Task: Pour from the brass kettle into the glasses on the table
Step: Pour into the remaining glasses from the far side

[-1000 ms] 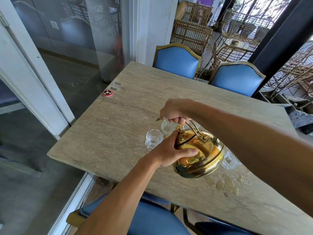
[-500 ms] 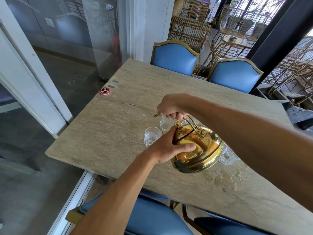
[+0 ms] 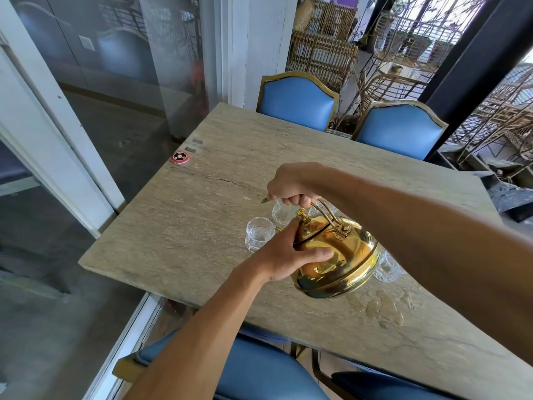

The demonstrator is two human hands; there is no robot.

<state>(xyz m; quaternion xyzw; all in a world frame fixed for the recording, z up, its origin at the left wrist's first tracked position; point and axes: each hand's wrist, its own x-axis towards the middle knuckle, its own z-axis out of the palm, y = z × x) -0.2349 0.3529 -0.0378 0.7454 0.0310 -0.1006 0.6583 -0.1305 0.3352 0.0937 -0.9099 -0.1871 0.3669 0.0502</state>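
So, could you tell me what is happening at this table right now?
A person is pouring from a brass kettle held tilted above the stone table. The right hand grips the handle from above, and the left hand presses against the lid and body. The spout is hidden behind the hands, toward two small glasses. Another glass sits behind the kettle, and spilled liquid lies on the tabletop nearby.

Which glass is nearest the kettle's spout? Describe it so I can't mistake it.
On the stone table, find the tilted brass kettle. The glass stands just left of it, beside the left hand. It alone is fully visible; the others hide behind kettle and hands.
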